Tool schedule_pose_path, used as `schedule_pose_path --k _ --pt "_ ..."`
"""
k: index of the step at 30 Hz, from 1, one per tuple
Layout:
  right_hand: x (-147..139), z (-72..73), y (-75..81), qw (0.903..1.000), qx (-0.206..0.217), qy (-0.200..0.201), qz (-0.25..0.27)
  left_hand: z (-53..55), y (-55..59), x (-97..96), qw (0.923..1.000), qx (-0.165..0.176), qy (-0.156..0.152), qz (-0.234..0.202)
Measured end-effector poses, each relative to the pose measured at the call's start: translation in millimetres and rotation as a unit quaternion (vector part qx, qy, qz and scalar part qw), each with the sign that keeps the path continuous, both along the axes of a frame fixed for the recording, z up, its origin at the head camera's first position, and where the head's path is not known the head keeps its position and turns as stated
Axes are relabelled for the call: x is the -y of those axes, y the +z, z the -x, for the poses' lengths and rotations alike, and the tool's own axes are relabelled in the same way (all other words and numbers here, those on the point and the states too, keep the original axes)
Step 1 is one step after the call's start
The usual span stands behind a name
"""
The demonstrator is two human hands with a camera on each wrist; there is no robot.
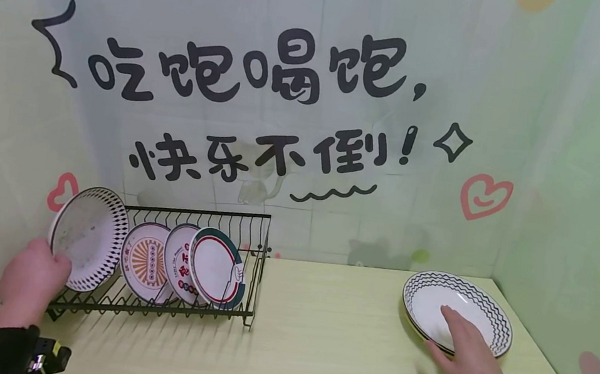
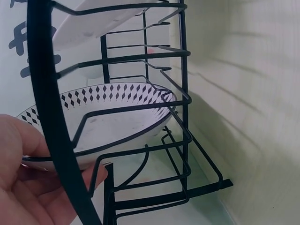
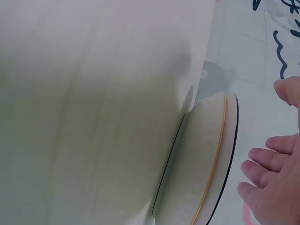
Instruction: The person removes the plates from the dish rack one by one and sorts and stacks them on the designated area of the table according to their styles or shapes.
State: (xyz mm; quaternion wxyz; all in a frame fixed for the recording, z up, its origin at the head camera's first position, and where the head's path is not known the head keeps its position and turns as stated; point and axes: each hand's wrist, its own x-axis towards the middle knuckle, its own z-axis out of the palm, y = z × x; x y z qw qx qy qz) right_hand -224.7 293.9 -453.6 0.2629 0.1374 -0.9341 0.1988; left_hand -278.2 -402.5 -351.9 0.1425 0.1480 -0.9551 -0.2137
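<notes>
At the left end of the black wire dish rack (image 1: 176, 308), my left hand (image 1: 33, 275) grips the edge of a white plate with a black diamond border (image 1: 90, 241). The left wrist view shows the thumb over the rim of this plate (image 2: 117, 124) and fingers beneath it, behind a rack bar. My right hand (image 1: 473, 361) is over the near side of a white plate with a wavy black border (image 1: 452, 305) on the table. Its fingers are extended and hold nothing in the right wrist view, where the hand (image 3: 276, 178) is apart from the stacked rims (image 3: 220, 159).
Standing in the rack are a plate with an orange sunburst (image 1: 148, 262), one with red lettering (image 1: 177, 253) and one with a green and red rim (image 1: 216, 268). The pale table (image 1: 326, 336) meets a printed wall sheet (image 1: 328, 229) behind.
</notes>
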Motion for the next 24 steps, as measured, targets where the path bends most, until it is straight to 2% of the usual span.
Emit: schedule_pose_path --k 6,15,18,24 --pt "2.2 -0.4 -0.4 0.9999 0.004 0.007 -0.009 1.6 1.0 1.4 0.9998 0.018 0.002 -0.009" --pt "6.4 0.0 -1.6 0.9985 -0.014 0.033 -0.042 6.1 -1.7 0.4 0.9995 0.022 0.007 -0.021" --pt "8.4 -0.6 -0.5 0.9984 -0.011 0.034 -0.044 6.8 -2.2 -2.5 0.9995 0.017 0.007 -0.027" --pt "13.6 -2.3 3.8 0.9983 -0.006 0.038 -0.045 6.2 -6.3 -7.6 0.9991 -0.014 0.016 -0.037"
